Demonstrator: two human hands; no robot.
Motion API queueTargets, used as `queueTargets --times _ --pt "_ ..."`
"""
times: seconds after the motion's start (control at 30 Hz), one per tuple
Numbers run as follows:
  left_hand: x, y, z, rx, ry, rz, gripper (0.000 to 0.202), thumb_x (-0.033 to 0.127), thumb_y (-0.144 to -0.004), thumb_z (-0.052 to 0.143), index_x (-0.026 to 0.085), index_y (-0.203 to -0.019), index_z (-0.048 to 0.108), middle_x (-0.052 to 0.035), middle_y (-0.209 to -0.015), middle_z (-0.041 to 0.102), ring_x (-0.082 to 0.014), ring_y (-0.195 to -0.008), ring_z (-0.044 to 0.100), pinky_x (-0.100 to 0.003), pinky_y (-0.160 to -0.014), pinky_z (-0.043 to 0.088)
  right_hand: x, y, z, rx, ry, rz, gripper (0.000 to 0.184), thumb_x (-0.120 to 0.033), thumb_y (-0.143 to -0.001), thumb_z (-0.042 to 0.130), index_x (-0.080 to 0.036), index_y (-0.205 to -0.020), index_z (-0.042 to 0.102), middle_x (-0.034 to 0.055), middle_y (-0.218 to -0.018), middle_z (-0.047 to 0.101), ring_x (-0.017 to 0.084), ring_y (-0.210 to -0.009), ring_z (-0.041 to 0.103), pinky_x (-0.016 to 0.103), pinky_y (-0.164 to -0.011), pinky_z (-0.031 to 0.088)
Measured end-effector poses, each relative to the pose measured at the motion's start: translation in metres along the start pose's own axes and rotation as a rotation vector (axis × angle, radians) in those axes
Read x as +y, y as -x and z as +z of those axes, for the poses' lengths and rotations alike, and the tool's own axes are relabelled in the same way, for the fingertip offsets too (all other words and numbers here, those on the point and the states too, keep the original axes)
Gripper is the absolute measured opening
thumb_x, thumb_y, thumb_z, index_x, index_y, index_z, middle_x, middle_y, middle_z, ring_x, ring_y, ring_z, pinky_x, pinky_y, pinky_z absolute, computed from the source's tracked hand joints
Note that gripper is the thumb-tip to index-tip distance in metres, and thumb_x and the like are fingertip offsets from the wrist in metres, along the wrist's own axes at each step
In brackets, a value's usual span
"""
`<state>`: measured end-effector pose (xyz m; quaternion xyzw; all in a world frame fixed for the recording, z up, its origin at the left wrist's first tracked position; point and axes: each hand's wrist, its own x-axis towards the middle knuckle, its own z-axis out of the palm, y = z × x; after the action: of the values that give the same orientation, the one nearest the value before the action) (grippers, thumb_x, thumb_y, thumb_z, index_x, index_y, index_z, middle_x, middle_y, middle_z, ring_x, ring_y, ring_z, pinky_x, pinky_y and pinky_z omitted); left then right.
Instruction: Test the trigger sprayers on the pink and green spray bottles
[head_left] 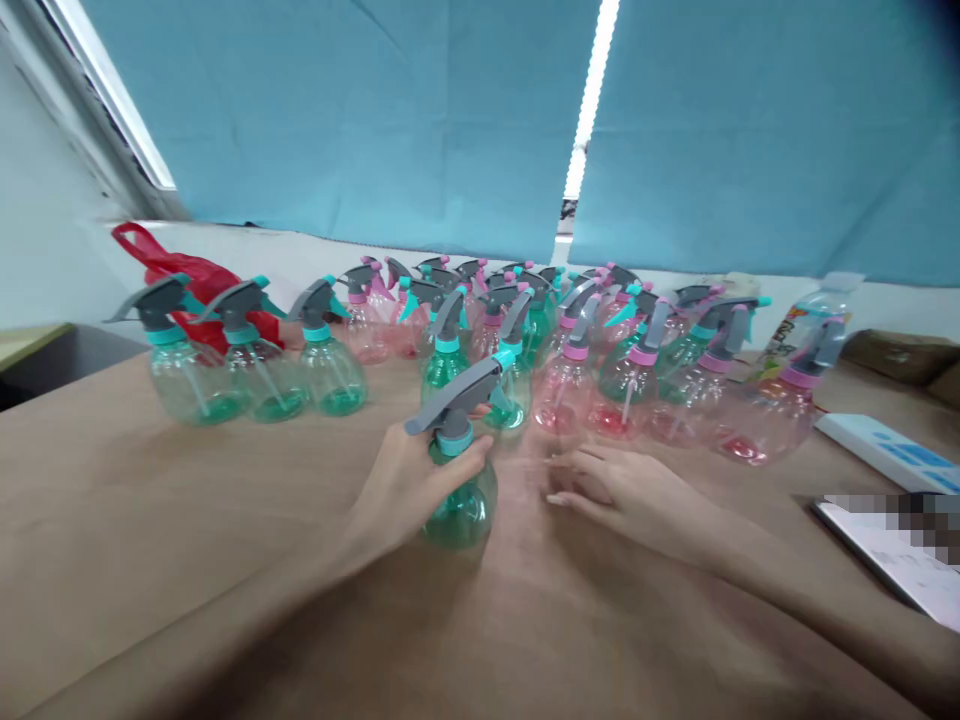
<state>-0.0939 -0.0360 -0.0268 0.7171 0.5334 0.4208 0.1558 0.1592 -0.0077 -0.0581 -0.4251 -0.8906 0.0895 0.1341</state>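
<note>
My left hand is wrapped round the neck of a green spray bottle with a grey trigger head and turquoise collar. The bottle is upright near the middle of the table, its nozzle pointing right. To its right, my right hand is low over the tabletop, holding nothing, with thumb and loosely bent fingers apart. Just beyond that hand stand pink spray bottles with pink collars. Behind the held bottle is another green spray bottle, partly covered by it.
Three green spray bottles stand apart at the left, before a red plastic bag. More green and pink bottles crowd the back. At the right are a labelled drink bottle, a white-and-blue box and a phone-like device on the wooden table.
</note>
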Motion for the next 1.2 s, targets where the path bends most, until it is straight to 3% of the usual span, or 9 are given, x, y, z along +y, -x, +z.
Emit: queueTargets --times 0.13,0.27,0.37,0.67,0.83,0.97,1.2 --pt "-0.016 0.005 -0.014 0.066 -0.024 0.04 0.017 0.04 -0.087 0.06 0.026 -0.097 0.063 -0.0003 -0.087 0.074 -0.0241 -0.079 0.068 -0.034 -0.067 0.052 -0.024 -0.034 -0.005 0.02 -0.034 -0.022 0.026 -0.032 -0.093 0.055 -0.023 -0.115 0.065 0.0064 -0.102 0.074 0.027 -0.088 0.069 0.039 -0.073 0.053" --pt "-0.034 0.006 -0.029 0.17 -0.137 0.081 0.017 0.041 -0.088 0.056 0.025 -0.084 0.059 0.0008 -0.076 0.067 -0.0223 -0.072 0.064 -0.032 -0.062 0.048 -0.047 -0.066 -0.009 0.096 -0.069 -0.028 0.029 -0.039 -0.094 0.056 -0.022 -0.117 0.064 0.0069 -0.11 0.072 0.024 -0.087 0.07 0.039 -0.076 0.053" --pt "-0.05 0.004 -0.04 0.228 -0.179 0.13 0.018 0.041 -0.089 0.05 0.025 -0.088 0.057 -0.0006 -0.078 0.062 -0.0235 -0.074 0.061 -0.036 -0.067 0.047 -0.059 -0.086 -0.011 0.173 -0.082 -0.005 0.035 -0.041 -0.094 0.057 -0.02 -0.121 0.061 0.0093 -0.121 0.068 0.027 -0.095 0.069 0.041 -0.081 0.052" --pt "-0.085 -0.01 -0.055 0.351 -0.219 0.242 0.012 0.032 -0.086 0.046 0.023 -0.093 0.05 -0.0039 -0.092 0.05 -0.0243 -0.084 0.053 -0.041 -0.077 0.046 -0.063 -0.124 -0.002 0.278 -0.101 0.104 0.053 -0.045 -0.091 0.06 -0.011 -0.131 0.052 0.0191 -0.128 0.063 0.036 -0.119 0.058 0.048 -0.094 0.047" --pt "-0.098 -0.024 -0.053 0.412 -0.209 0.25 0.014 0.034 -0.087 0.047 0.022 -0.093 0.05 -0.0032 -0.091 0.047 -0.0243 -0.086 0.051 -0.042 -0.08 0.046 -0.066 -0.138 0.005 0.274 -0.126 0.164 0.054 -0.05 -0.088 0.062 -0.012 -0.127 0.054 0.019 -0.11 0.069 0.038 -0.107 0.064 0.046 -0.081 0.051" --pt "-0.107 -0.041 -0.048 0.427 -0.189 0.255 0.022 0.036 -0.089 0.047 0.021 -0.105 0.054 -0.0041 -0.099 0.053 -0.0251 -0.096 0.055 -0.041 -0.087 0.047 -0.068 -0.148 0.011 0.26 -0.162 0.198 0.051 -0.051 -0.088 0.06 -0.013 -0.12 0.055 0.0143 -0.091 0.071 0.035 -0.09 0.069 0.041 -0.069 0.052" --pt "-0.118 -0.069 -0.038 0.441 -0.175 0.274 0.026 0.037 -0.088 0.05 0.022 -0.107 0.059 -0.0096 -0.108 0.058 -0.03 -0.104 0.058 -0.047 -0.092 0.046 -0.07 -0.162 0.017 0.256 -0.206 0.249 0.047 -0.049 -0.086 0.061 -0.011 -0.113 0.054 0.0108 -0.078 0.067 0.031 -0.076 0.069 0.038 -0.062 0.049"
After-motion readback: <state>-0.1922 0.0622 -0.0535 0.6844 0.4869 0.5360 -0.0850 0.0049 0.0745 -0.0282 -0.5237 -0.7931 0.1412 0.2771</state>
